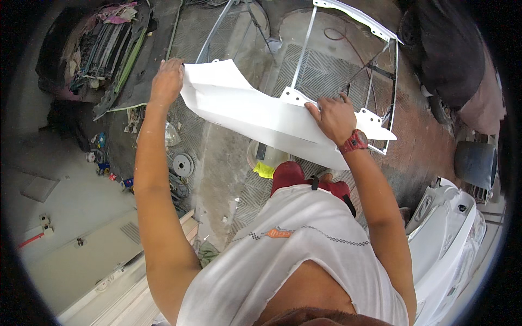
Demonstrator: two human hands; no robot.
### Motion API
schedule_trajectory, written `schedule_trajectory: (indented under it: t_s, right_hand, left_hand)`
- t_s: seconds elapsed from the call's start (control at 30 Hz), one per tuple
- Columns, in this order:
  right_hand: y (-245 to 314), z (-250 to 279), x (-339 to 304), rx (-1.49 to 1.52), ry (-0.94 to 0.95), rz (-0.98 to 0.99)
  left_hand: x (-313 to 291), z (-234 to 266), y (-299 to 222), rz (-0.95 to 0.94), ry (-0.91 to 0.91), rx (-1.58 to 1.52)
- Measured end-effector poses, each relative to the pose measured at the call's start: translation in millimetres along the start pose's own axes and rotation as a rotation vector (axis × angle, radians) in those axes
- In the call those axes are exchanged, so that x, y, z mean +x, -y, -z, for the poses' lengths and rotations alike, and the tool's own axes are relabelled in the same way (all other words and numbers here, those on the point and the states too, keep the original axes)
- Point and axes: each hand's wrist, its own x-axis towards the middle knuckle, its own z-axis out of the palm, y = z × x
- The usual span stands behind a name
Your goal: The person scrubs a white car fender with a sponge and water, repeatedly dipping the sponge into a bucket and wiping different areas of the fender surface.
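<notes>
Concrete floor (215, 163), partly covered by patterned matting, spreads beneath a cluttered workshop, where a person in a white shirt (293, 217) and red shorts (288, 175) handles a long white panel (250, 111). The curved piece lies across the front of the body, slanting from its higher left end down to its right, directly between the two hands. At the far left, the left hand (167, 81) grasps the panel's end near the upper corner, fingers bent against the edge; its palm side is hidden. Toward the opposite end, the right hand (333, 117) grips the upper edge, thumb on the white face and fingers reaching past the rim, with a section of panel extending beyond it to the right. On that wrist sits a red watch (355, 141). Behind the panel stands a metal frame (306, 43); whether it bears any weight cannot be told. Beneath the panel's lower edge, a yellow cloth (265, 170) lies near the person's legs, with a round disc (183, 165) farther left. White body parts (443, 239) fill the lower right, near a dark drum (476, 163).
</notes>
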Motion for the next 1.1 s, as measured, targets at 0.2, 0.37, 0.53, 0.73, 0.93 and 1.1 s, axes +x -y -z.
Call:
schedule_trajectory:
  t_s: [0.2, 0.37, 0.53, 0.73, 0.93, 1.1]
  right_hand:
    - [-1.4, -6.7, -2.5, 0.001, -0.126, 0.048]
    - [-3.8, -10.8, -3.1, -0.005, -0.127, 0.047]
    - [-7.9, -17.6, -4.6, 0.049, -0.265, 0.097]
    - [-10.0, -19.4, -9.8, 0.092, -0.369, 0.138]
    - [22.3, -2.0, -68.8, 0.500, -0.780, 0.215]
    - [127.6, -49.0, -183.3, 1.021, -0.036, 0.186]
  left_hand:
    - [-5.5, -42.4, -113.4, 0.093, -0.192, -0.203]
    - [-59.4, -18.6, -207.4, 0.034, -0.161, -0.624]
    - [-210.8, -37.5, -275.5, 0.486, -0.152, -0.863]
    - [-431.9, -53.7, -316.2, 1.610, -0.380, -1.607]
    - [-514.2, -28.0, -333.9, 1.486, -0.445, -1.754]
    - [-462.7, -17.0, -330.2, 1.190, -0.270, -1.808]
